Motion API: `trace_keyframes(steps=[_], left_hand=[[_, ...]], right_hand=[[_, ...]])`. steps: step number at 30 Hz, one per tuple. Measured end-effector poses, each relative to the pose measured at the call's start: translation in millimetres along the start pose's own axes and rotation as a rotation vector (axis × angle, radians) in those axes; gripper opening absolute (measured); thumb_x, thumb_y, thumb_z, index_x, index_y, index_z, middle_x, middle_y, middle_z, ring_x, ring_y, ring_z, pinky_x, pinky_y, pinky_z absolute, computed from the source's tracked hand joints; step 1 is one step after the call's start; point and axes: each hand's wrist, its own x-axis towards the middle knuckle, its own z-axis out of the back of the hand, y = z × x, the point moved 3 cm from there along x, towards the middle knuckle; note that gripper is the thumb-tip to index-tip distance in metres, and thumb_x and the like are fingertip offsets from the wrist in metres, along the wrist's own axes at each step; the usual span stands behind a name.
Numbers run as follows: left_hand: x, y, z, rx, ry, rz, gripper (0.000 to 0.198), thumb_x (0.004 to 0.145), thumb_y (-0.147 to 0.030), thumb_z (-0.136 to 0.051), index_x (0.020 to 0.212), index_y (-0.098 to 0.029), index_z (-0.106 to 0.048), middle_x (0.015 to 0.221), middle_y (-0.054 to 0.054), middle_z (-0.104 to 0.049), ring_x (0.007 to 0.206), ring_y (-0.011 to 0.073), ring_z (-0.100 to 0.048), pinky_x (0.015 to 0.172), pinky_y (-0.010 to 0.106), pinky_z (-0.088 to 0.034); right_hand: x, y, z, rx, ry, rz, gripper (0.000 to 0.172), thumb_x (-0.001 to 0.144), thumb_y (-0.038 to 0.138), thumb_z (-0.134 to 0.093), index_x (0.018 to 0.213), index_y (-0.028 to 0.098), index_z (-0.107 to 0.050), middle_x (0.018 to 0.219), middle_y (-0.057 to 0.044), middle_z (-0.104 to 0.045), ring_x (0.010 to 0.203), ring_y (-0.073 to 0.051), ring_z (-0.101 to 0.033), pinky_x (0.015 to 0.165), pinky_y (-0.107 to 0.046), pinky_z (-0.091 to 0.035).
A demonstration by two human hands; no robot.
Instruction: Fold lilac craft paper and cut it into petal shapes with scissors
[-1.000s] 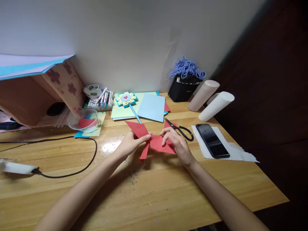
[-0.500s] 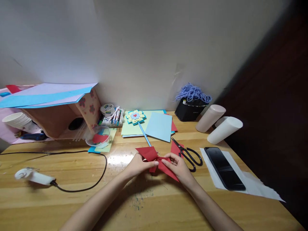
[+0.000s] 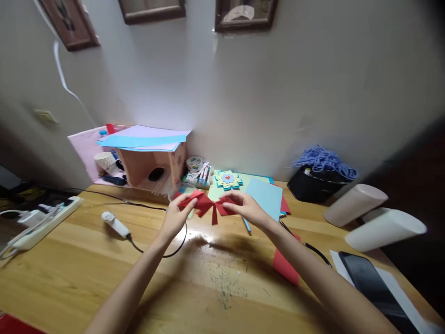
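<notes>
Both my hands hold a red paper bow (image 3: 207, 206) lifted above the wooden desk (image 3: 104, 273). My left hand (image 3: 177, 215) pinches its left wing. My right hand (image 3: 246, 207) pinches the right wing. A narrow red tail hangs down from the middle of the bow. Another red paper piece (image 3: 285, 267) lies on the desk under my right forearm.
Coloured paper sheets (image 3: 264, 197) with a paper flower (image 3: 227, 179), markers (image 3: 201, 174), a cardboard house (image 3: 149, 160), a glue gun (image 3: 114, 224) with black cord, a power strip (image 3: 45, 221), a black box of blue yarn (image 3: 321, 174), two pale cylinders (image 3: 368, 215) and a phone (image 3: 373, 283) lie around.
I lifted the red bow off the desk and moved it up and away. The view tilted upward and swung left, showing picture frames and the power strip.
</notes>
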Motion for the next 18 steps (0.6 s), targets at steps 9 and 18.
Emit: trace_keyframes(steps=[9,18], left_hand=[[57.3,42.8,42.5,1.056,0.192,0.04,0.031,0.085,-0.019,-0.037,0.107,-0.014,-0.059,0.105,0.015,-0.063,0.099,0.0238,-0.059,0.083,0.032,-0.044],[75.5,66.2,24.9,1.216,0.447,0.102,0.027,0.078,-0.021,-0.047,0.09,-0.011,-0.068,0.1,0.019,-0.063,0.089,0.0268,-0.062,0.077,0.033,-0.046]], right_hand=[[127.3,-24.2,-94.1,-0.543,-0.115,-0.05,0.02,0.082,0.015,-0.048,0.101,0.016,-0.055,0.099,-0.007,-0.063,0.095,-0.02,-0.058,0.081,-0.034,-0.046],[155.0,-28.0,-116.3,-0.447,-0.116,-0.07,0.028,0.087,0.031,-0.051,0.112,0.017,-0.053,0.114,-0.007,-0.055,0.097,-0.019,-0.056,0.08,-0.038,-0.049]])
